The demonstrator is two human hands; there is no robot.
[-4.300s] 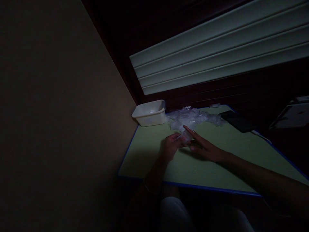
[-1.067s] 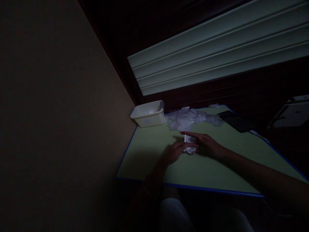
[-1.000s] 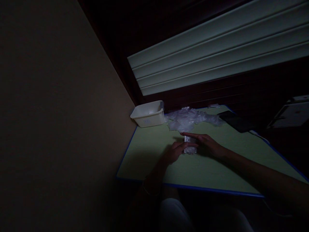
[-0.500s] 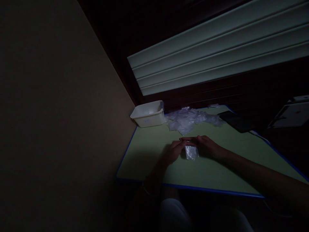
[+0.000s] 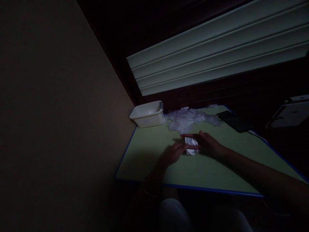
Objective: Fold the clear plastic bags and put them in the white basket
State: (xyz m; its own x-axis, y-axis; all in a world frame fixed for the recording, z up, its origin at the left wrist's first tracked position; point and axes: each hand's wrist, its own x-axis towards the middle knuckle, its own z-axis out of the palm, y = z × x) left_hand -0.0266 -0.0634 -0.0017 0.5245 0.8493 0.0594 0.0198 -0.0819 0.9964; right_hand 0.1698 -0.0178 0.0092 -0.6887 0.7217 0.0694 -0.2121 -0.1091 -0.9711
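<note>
In dim light, a small shiny clear plastic bag [image 5: 191, 141] is held between both hands, just above the pale green table [image 5: 142, 154]. My left hand [image 5: 174, 152] grips it from the near left, its thumb laid across the front. From the right, my right hand [image 5: 210, 143] holds the bag's other side, with fingers stretched along its far edge. Whether anything is inside the bag, I cannot tell. Beyond the hands lies a loose heap of similar clear plastic bags [image 5: 184, 118].
At the back left corner stands a white plastic bin [image 5: 147, 121], against the wall. A dark flat tablet-like device [image 5: 235, 121] lies at the back right, with a white cable [image 5: 258, 136] beside it. Blue edging [image 5: 205, 190] runs round the table.
The bag has risen slightly between the hands, and more of it shows above my left thumb. My right fingers have lifted and spread along its far edge.
</note>
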